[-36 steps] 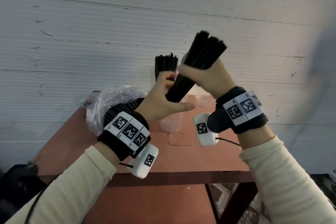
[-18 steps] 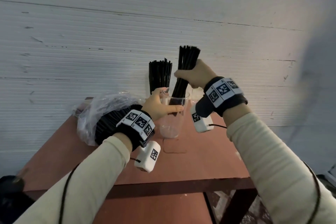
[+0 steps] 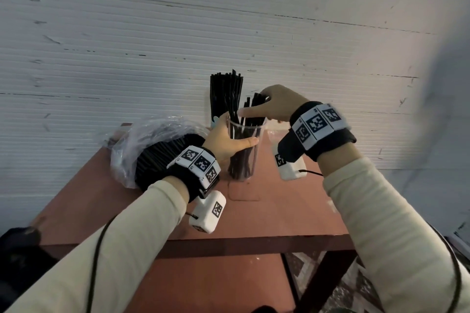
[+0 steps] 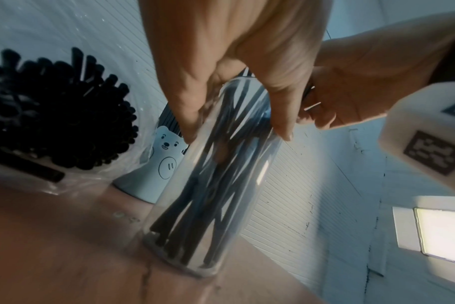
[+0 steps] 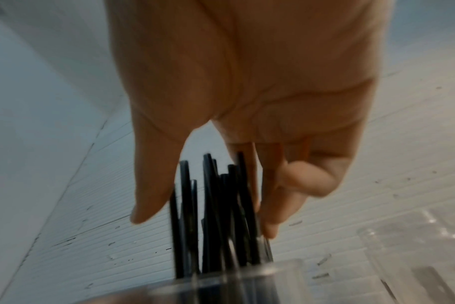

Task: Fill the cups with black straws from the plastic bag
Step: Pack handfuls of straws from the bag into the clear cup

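A clear cup [image 3: 244, 160] stands on the red-brown table [image 3: 292, 206], and my left hand [image 3: 223, 140] grips it just under the rim. Black straws [image 3: 241, 152] stand splayed inside it; the left wrist view shows these straws [image 4: 208, 195] reaching the cup's bottom. My right hand [image 3: 274, 107] hovers over the straw tops, and in the right wrist view its fingers [image 5: 270, 205] hang loose beside them with the thumb apart. Behind stands a pale bear-print cup [image 4: 159, 164] packed with upright straws [image 3: 226, 94]. To the left lies the plastic bag [image 3: 132, 142] with a thick bundle of straws [image 4: 52, 115].
A white ribbed wall [image 3: 229, 33] rises right behind the table. More clear plastic cups [image 5: 416, 236] lie at the back right. The table's front edge [image 3: 254, 244] is near my forearms, with a dark object [image 3: 17, 249] at the lower left.
My right hand came down with the straw bundle into the clear cup and loosened; the straws now fan out inside. My left hand took hold of the cup.
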Available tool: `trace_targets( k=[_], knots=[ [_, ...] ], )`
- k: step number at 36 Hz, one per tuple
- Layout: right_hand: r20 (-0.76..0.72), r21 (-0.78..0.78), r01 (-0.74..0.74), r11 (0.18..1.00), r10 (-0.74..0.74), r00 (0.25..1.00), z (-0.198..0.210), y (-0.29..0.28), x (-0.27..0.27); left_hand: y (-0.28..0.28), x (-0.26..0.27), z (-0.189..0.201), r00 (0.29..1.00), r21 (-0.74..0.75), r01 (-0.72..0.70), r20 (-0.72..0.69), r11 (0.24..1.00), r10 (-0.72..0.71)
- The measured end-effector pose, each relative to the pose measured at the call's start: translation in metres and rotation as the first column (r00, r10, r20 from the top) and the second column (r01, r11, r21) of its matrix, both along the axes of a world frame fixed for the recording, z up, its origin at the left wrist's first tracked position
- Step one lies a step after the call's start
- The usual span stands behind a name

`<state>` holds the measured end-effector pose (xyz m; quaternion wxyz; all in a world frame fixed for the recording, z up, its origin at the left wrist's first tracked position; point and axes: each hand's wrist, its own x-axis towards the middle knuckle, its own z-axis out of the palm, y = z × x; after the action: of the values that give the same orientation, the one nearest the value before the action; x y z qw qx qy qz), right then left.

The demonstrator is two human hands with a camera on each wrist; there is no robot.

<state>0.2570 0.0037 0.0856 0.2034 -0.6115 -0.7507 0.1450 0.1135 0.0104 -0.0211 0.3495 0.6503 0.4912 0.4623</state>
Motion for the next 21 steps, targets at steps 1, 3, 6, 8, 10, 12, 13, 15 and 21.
trace_targets(
  k=[1,3,6,8,10,12,13,15,21],
  knots=[
    [0.024,0.047,0.02,0.999,-0.022,0.999,0.001,-0.001,0.001,-0.001,0.001,0.002,1.0,0.002,0.012,0.007,1.0,-0.012],
    [0.029,0.142,0.06,0.988,-0.065,0.997,0.002,-0.005,0.002,-0.003,0.001,0.004,0.999,-0.006,0.03,0.013,1.0,-0.03],
    [-0.021,0.333,0.057,0.941,-0.054,0.998,0.001,-0.013,0.001,-0.007,-0.005,0.008,0.999,-0.072,-0.005,-0.047,0.997,0.001],
    [-0.101,0.5,0.042,0.865,0.01,0.995,0.0,-0.018,-0.004,-0.01,-0.013,0.013,0.994,-0.093,-0.044,-0.104,0.995,0.035],
    [-0.171,0.646,0.024,0.763,0.114,0.979,-0.002,-0.023,-0.015,-0.013,-0.023,0.016,0.988,-0.044,-0.093,-0.126,0.995,0.087],
    [-0.201,0.714,0.01,0.7,0.192,0.961,-0.005,-0.031,-0.029,-0.016,-0.036,0.019,0.98,0.048,-0.159,-0.11,0.986,0.163],
    [-0.201,0.718,0.0,0.696,0.207,0.957,-0.007,-0.035,-0.036,-0.018,-0.044,0.021,0.975,0.095,-0.191,-0.099,0.977,0.201],
    [-0.198,0.68,-0.037,0.732,0.233,0.952,-0.016,-0.041,-0.051,-0.024,-0.061,0.025,0.963,0.179,-0.24,-0.084,0.954,0.257],
    [-0.153,0.33,-0.238,0.914,0.3,0.942,-0.054,-0.037,-0.09,-0.04,-0.115,0.032,0.919,0.256,-0.357,-0.079,0.898,0.387]
  ],
)
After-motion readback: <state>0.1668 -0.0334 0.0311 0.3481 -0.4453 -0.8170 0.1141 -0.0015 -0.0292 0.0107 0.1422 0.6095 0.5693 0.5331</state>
